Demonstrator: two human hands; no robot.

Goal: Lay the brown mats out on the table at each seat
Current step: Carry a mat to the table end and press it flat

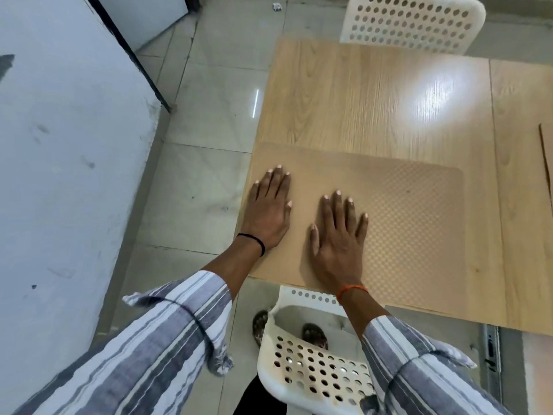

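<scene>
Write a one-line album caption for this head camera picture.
Both hands, left and right, press a brown mat flat on the wooden table by a white chair.

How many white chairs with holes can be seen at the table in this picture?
2. One white chair is at the near edge of the table, below the hands. The other chair is at the far edge. More chairs may be outside the view on the right.

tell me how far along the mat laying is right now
Done: one brown mat lies flat on the table at the near seat, in front of the near white chair. In hand: left hand and right hand press flat on it, smoothing it. Left: the spot before the far white chair is bare; another mat's edge shows at the right border, placement unclear.
</scene>
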